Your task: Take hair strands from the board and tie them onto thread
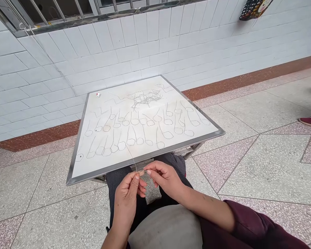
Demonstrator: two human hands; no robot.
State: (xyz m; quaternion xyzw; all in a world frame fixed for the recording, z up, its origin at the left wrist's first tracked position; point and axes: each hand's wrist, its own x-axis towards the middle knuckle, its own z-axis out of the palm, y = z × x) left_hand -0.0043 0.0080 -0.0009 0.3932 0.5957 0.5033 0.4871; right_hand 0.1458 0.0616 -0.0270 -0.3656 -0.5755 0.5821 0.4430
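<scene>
Thin grey wire is pinched between left hand and right hand, fingertips closed, just below the steel-rimmed white tabletop; twisting seems underway, demanding steady tension.

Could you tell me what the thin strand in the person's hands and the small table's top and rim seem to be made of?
The strand, pinched between the left hand and right hand, looks like fine, stiff wire or thread; too thin to settle. The table top appears to be a matt white board, marked with looped outlines. Its rim looks like brushed metal, grey with a dull sheen.
</scene>
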